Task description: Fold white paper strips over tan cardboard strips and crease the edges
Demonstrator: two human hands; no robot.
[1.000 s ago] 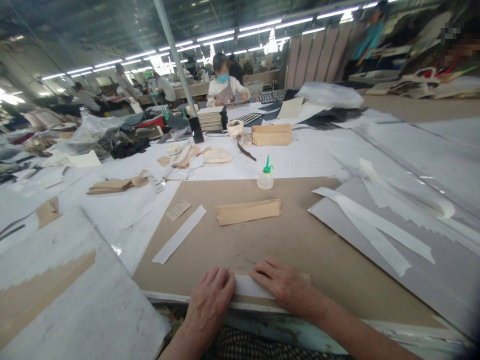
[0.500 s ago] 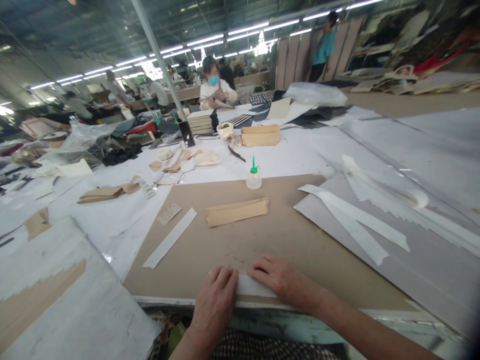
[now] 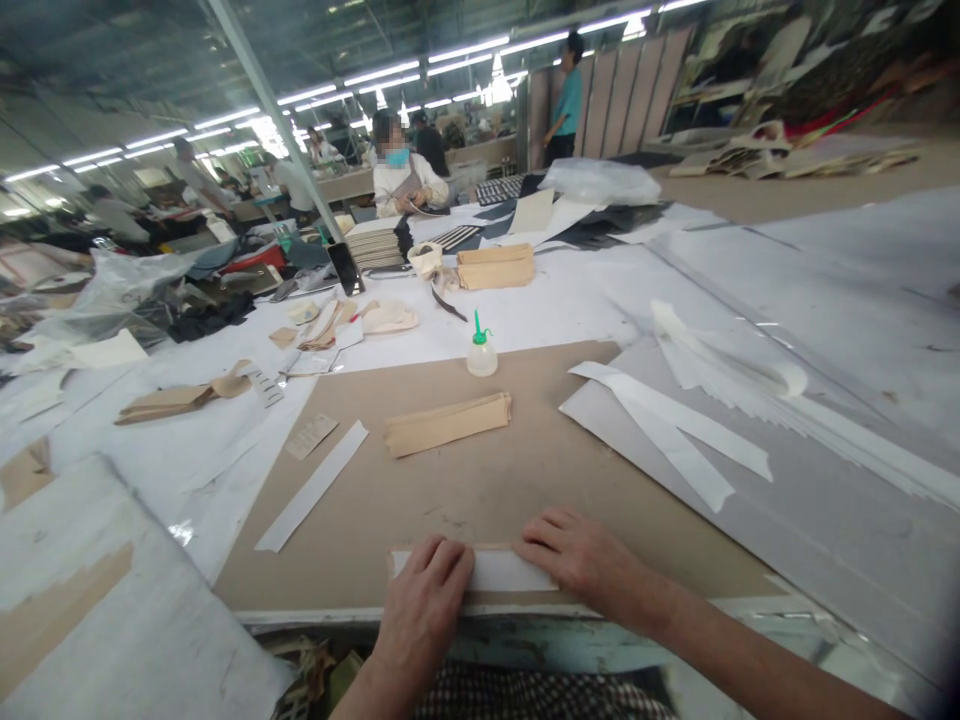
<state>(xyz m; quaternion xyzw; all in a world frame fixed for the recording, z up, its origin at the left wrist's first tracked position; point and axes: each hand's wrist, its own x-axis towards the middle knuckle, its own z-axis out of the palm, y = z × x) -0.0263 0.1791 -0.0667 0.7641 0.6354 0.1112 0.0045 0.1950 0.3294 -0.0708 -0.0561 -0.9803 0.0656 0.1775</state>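
A white strip lies along the front edge of the brown board, with a thin tan border showing around it. My left hand is closed on its left part, fingers bent and pressed together. Closed at the right part, my right hand has its fingertips curled at the strip's upper edge. My thumbs are hidden. Beyond my hands rests a small stack of tan strips. Behind that stands a clear bottle with a green spout. Another white strip lies slanted at the left.
The brown board covers the table in front of me. On a grey sheet at the right lie more white strips. A padded white sheet is at the left. A metal pole rises beyond. A masked co-worker sits across the table.
My hands are farther apart, and more of the white strip shows between and beside them. The view has turned slightly right, so the surroundings sit farther left.
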